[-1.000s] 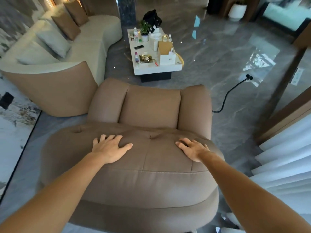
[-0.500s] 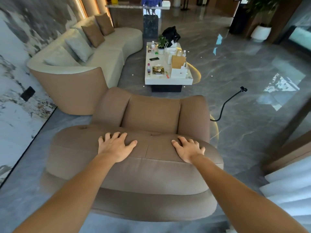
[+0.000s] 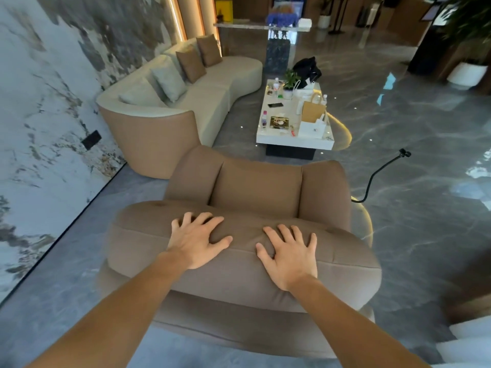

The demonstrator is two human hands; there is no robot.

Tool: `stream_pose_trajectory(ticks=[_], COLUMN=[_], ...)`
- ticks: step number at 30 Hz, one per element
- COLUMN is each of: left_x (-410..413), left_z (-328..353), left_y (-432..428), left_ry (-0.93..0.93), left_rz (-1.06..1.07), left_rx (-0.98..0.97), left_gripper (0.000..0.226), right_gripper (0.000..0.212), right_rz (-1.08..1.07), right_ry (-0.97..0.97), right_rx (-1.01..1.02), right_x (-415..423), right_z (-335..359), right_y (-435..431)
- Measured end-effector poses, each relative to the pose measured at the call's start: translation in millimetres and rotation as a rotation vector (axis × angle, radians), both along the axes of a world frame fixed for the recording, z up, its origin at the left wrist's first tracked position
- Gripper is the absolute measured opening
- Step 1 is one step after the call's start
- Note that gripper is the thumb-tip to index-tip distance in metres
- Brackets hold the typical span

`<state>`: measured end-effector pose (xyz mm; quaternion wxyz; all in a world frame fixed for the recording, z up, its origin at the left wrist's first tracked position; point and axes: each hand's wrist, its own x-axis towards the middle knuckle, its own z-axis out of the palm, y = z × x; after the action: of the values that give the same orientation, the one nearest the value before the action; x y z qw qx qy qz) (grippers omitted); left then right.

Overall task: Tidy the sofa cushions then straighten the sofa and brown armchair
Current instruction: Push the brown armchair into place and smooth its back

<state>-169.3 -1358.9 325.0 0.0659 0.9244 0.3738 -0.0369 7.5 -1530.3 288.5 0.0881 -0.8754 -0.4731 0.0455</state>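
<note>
Bare grey floor (image 3: pixel 66 301) lies open on both sides of the brown armchair (image 3: pixel 257 187), whose wide backrest runs left to right under the left hand (image 3: pixel 195 241) and right hand (image 3: pixel 291 254), fingers spread flat, gripping nothing, seat facing the table (image 3: pixel 293 143), sofa (image 3: pixel 212 94) beyond.

A polished grey marble floor (image 3: pixel 414 107) reflects window light, a white veined marble wall (image 3: pixel 39 115) with vertical lit strips bounds the left side, and a white tabletop (image 3: pixel 295 140) stands mid-room, with a white planter (image 3: pixel 466 73) at far right.
</note>
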Motion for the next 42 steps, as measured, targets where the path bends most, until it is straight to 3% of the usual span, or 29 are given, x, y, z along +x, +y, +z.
stream_pose_trajectory(ticks=[7, 17, 34, 42], left_x=[-43, -17, -65, -65], left_z=[-9, -21, -32, -29], left_y=[5, -14, 33, 39], left_ry=[-0.066, -0.155, -0.122, -0.093], left_rz=[0.158, 0.171, 0.092, 0.070], left_rx=[0.005, 0.007, 0.045, 0.005], left_gripper=[0.082, 0.084, 0.074, 0.074], right_gripper=[0.065, 0.064, 0.068, 0.065], right_rz=[0.016, -0.043, -0.112, -0.054], right_ry=[-0.040, 0.010, 0.036, 0.012], right_rx=[0.011, 0.003, 0.018, 0.000], right_x=[41, 87, 22, 31], right_z=[13, 26, 5, 5], right_y=[-12, -24, -7, -2])
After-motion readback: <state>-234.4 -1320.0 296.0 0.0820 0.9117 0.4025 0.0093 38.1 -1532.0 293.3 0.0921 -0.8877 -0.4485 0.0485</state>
